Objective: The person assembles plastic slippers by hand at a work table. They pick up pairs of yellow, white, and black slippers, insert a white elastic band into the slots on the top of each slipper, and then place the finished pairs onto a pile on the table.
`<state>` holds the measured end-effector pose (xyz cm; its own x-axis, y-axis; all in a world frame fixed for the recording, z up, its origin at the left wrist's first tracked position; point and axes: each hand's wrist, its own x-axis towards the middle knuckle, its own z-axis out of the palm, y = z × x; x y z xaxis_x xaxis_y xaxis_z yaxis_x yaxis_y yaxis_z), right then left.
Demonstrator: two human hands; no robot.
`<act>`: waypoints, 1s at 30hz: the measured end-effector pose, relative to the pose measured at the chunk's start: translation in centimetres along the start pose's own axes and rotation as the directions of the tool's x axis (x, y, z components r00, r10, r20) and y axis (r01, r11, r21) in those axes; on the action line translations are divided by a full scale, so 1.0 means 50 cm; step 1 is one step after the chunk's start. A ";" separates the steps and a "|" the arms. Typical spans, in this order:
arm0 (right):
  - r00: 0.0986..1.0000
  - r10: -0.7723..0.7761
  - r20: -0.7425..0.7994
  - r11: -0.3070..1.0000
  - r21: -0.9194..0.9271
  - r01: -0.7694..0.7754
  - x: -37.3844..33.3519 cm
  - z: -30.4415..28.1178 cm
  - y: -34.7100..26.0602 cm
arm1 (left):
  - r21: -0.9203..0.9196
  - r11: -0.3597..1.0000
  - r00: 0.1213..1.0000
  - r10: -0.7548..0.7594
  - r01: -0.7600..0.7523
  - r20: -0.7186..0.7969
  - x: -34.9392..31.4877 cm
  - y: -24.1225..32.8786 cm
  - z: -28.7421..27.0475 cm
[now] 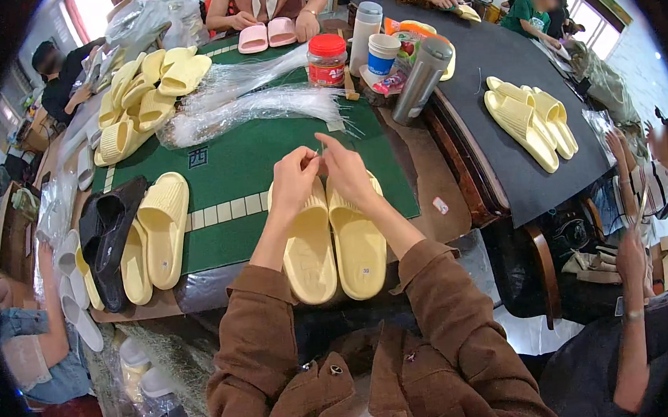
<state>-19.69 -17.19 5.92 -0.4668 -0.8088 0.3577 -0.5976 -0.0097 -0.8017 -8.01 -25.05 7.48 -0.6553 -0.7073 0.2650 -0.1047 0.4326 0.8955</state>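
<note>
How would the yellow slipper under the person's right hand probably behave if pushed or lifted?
Pushed, the yellow slipper would probably slide rather than roll or tip, since it lies flat and broad. Its moulded, foamlike look suggests it may be light for its size. Lifted, it should hold its shape with slight give, judging by its thick form.

The left slipper (311, 267) and the right slipper (362, 260) in front of you are pale yellow, lying flat side by side, toes pointing away from you. Your left hand (296, 184) and right hand (347, 175) are above their bumpy straps (313, 219) and hide some parts. Both heels show on your side of your hands.
</note>
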 end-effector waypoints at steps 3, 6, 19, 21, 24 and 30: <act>0.999 0.017 -0.028 0.998 0.058 -0.015 -0.002 0.015 -0.005 | -0.061 0.998 0.999 -0.019 0.016 -0.048 -0.002 -0.005 0.007; 0.997 0.075 0.016 0.978 0.195 -0.077 -0.001 0.016 -0.010 | -0.145 0.988 0.996 -0.060 0.050 -0.069 -0.005 -0.014 0.005; 0.978 0.063 0.198 0.769 0.615 -0.174 0.011 -0.015 -0.002 | 0.002 0.998 0.982 -0.059 0.060 -0.180 -0.009 -0.001 0.007; 0.979 0.058 0.195 0.779 0.604 -0.167 0.010 -0.022 -0.003 | -0.012 0.999 0.986 -0.039 0.038 -0.165 -0.007 -0.003 0.010; 0.973 0.128 0.195 0.723 0.654 -0.226 0.003 -0.021 -0.025 | -0.039 0.999 0.987 -0.023 0.017 -0.156 -0.008 -0.013 0.008; 0.958 0.025 0.287 0.826 0.533 -0.181 0.013 -0.008 -0.001 | -0.010 1.000 0.990 -0.029 0.028 -0.140 -0.006 -0.011 0.012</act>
<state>-20.23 -17.46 6.40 -0.2754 -0.9434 0.1850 -0.0612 -0.1749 -0.9827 -8.18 -24.75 6.68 -0.5406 -0.7910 0.2866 -0.1151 0.4070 0.9061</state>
